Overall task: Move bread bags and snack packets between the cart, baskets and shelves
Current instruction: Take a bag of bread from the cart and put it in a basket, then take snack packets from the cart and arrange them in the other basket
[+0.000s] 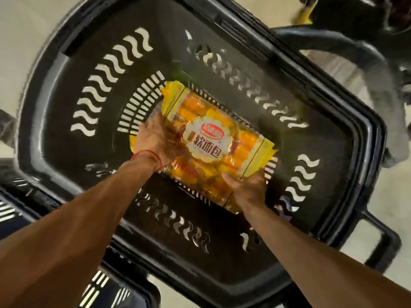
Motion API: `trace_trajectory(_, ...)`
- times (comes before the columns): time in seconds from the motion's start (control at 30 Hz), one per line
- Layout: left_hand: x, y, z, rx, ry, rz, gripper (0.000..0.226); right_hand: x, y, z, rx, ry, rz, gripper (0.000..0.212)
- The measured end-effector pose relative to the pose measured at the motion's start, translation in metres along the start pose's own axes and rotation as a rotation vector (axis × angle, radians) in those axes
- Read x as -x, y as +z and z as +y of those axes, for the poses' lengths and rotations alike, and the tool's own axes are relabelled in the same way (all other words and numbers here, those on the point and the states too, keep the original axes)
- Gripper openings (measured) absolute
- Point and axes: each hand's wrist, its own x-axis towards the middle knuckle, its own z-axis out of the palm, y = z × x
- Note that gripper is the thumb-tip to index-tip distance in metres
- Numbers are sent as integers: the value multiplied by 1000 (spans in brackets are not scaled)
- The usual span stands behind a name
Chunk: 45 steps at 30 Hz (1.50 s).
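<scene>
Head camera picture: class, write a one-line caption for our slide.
The left hand and right hand hold a yellow bread bag inside a black slotted basket.

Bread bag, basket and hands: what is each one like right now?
Bread bag: sealed, full, held low inside the basket.
Basket: upright, open on top.
Left hand: grips the bag's side.
Right hand: grips the bag's near edge.
</scene>
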Motion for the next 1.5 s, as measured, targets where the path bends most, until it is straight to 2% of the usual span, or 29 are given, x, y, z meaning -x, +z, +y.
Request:
trace_trajectory(0.1, -1, 7, -2, -8, -8, -5, 134, -6, -2, 8, 69, -8, -25, 110)
trace_trajectory(0.17, 12, 5, 0, -34, 35, -4, 133, 5, -12, 3, 144, 4, -61, 101)
trace_trajectory(0.27, 55, -3, 10, -217, 99, -75, 114, 50, -37, -30, 312, -91, -73, 80)
trace_trajectory(0.5, 231, -75, 62, -193, 180, -14, 89, 184, -141, -108, 817, -538, -84, 65)
trace_trajectory(0.67, 360, -139, 113, -202, 240, 55, 81, 282, -228, -163, 1088, -823, -56, 59)
trace_trajectory(0.8, 446, -183, 150, -257, 295, 143, 76, 344, -286, -187, 1147, -992, -37, 66)
trace_trajectory(0.93, 505, -212, 173, -339, 345, 230, 74, 397, -334, -207, 1212, -1027, -20, 71)
trace_trajectory(1.1, 556, -226, 201, -365, 376, 252, 74, 430, -389, -218, 1132, -1138, 87, 68)
trace_trajectory(1.27, 583, -226, 244, -416, 424, 308, 74, 425, -452, -228, 1164, -1216, 177, 71)
trace_trajectory(1.5, 597, -211, 348, -465, 448, 493, 73, 370, -563, -244, 1207, -1367, 286, 74)
